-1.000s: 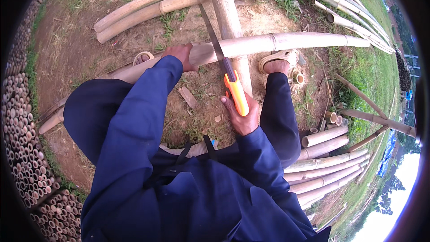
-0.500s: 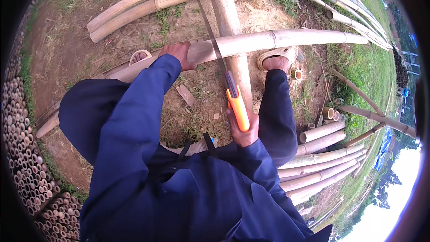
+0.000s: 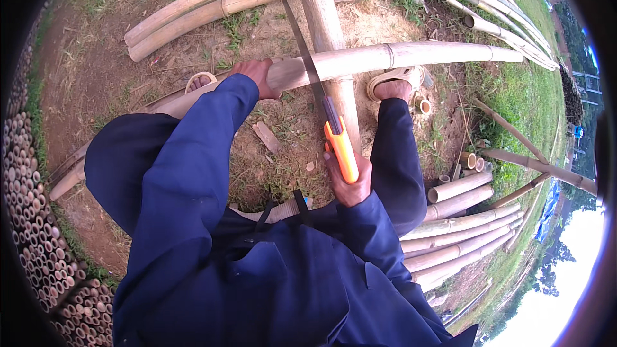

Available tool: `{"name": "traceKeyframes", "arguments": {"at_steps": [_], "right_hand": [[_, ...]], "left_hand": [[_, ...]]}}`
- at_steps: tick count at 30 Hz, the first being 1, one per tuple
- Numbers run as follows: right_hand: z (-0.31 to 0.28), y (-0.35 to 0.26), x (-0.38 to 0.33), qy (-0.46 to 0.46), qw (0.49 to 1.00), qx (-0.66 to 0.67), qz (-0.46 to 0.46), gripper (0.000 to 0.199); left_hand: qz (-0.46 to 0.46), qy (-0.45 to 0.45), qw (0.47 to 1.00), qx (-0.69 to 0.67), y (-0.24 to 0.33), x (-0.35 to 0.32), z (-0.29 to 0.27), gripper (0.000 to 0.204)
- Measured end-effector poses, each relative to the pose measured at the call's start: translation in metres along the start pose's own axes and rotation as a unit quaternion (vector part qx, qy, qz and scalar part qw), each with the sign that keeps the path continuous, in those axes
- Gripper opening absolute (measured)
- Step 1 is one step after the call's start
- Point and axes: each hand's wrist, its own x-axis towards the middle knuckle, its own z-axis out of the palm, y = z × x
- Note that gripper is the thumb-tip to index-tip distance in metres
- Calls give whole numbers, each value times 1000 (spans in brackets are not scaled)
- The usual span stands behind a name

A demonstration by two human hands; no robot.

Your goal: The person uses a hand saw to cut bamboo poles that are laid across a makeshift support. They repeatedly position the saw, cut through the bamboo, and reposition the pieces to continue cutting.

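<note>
My right hand (image 3: pixel 349 183) grips the orange handle of a hand saw (image 3: pixel 308 67), whose long blade lies across a pale bamboo pole (image 3: pixel 411 56) and points away from me. My left hand (image 3: pixel 258 77) presses down on that same pole just left of the blade. The pole rests crosswise on a thicker bamboo log (image 3: pixel 328 32) that runs away from me. My sandalled right foot (image 3: pixel 393 83) stands against the pole; the left sandal (image 3: pixel 199 80) shows beside my left sleeve.
Long bamboo poles (image 3: pixel 212 6) lie at the far side on dirt and grass. Cut bamboo lengths (image 3: pixel 459 218) are piled at my right. A stack of short bamboo pieces, ends facing up (image 3: pixel 32 231), fills the left edge. Wood chips (image 3: pixel 265 136) lie on the dirt.
The saw has been pulled back toward me, my right hand moving down and nearer my body. My left hand stays on the pole.
</note>
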Motion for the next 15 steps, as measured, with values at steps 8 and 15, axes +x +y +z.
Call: {"name": "traceKeyframes", "arguments": {"at_steps": [8,15], "right_hand": [[-34,-8,-57,-29,998,-39,40,15],[-32,-9,-57,-41,998,-14,46,13]], "left_hand": [[-11,7,1000,0,6,3,4,80],[-9,5,1000,3,-2,-2,-3,80]]}}
